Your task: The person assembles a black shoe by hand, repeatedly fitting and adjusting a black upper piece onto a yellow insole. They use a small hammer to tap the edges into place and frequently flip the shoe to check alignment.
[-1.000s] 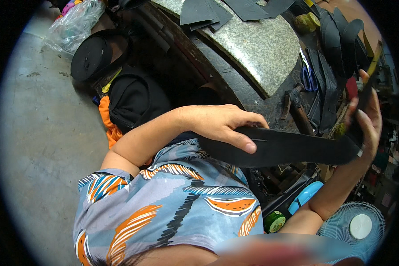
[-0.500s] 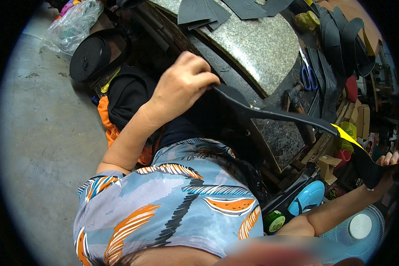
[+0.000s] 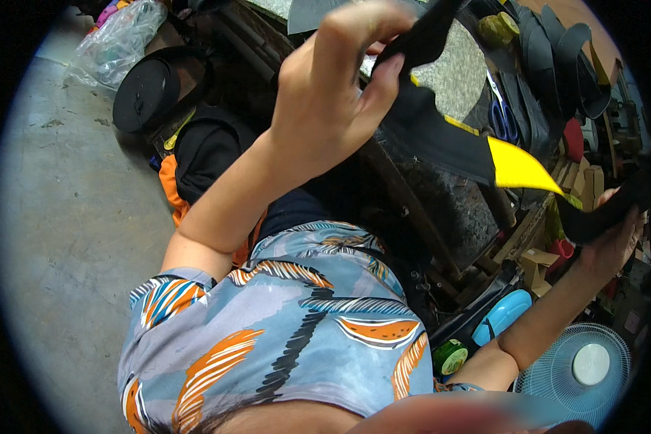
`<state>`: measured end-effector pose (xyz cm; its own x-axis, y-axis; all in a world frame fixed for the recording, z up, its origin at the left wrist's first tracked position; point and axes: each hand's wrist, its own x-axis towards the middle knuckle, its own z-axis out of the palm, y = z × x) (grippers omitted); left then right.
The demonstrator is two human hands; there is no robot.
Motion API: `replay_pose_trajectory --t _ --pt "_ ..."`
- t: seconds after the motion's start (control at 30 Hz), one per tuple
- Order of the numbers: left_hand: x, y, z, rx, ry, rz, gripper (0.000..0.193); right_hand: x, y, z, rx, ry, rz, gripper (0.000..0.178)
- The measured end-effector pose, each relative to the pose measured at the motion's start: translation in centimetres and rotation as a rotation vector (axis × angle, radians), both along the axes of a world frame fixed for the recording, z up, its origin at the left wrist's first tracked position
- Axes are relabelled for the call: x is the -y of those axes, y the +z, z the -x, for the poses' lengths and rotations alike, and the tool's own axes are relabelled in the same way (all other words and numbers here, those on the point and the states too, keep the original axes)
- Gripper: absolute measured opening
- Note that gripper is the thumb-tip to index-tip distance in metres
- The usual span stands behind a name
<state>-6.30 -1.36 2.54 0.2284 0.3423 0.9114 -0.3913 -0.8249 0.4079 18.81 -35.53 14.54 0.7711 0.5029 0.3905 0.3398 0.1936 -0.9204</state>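
Observation:
A long, flexible black strip (image 3: 448, 148) with a bright yellow section spans the space between my two hands. Its material cannot be made out. My left hand (image 3: 340, 87), raised at the upper middle, pinches one end between thumb and fingers. At the far right my right hand (image 3: 618, 231) grips the other end, its fingers partly covered by the black piece. The strip hangs slightly twisted over the workbench. Below it lies a speckled stone slab (image 3: 461, 72), partly hidden by my left hand and the strip. Scissors with blue handles (image 3: 502, 119) rest beside the slab.
Curved black pieces (image 3: 586, 69) are stacked at the upper right. A roll of black strap (image 3: 148, 90) and a clear plastic bag (image 3: 123, 40) sit at the upper left. Near my right forearm stand a fan (image 3: 575, 372), a green round container (image 3: 450, 356) and a cardboard box (image 3: 537, 269).
My left hand has risen and moved right, lifting its end of the strip. The right hand has come up slightly. The strip has turned, showing more of its broad face and yellow section.

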Motion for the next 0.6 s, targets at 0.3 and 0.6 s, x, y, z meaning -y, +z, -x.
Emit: replay_pose_trajectory --t 0.3,0.6 --pt "-0.7 -5.1 -3.7 -0.426 0.214 -0.591 0.013 -5.9 -8.4 2.4 -0.052 0.023 0.180 0.022" --pt "-2.7 -3.6 -5.5 -0.571 0.143 -0.550 0.032 -7.3 -8.6 3.7 0.221 -0.096 0.325 0.024"
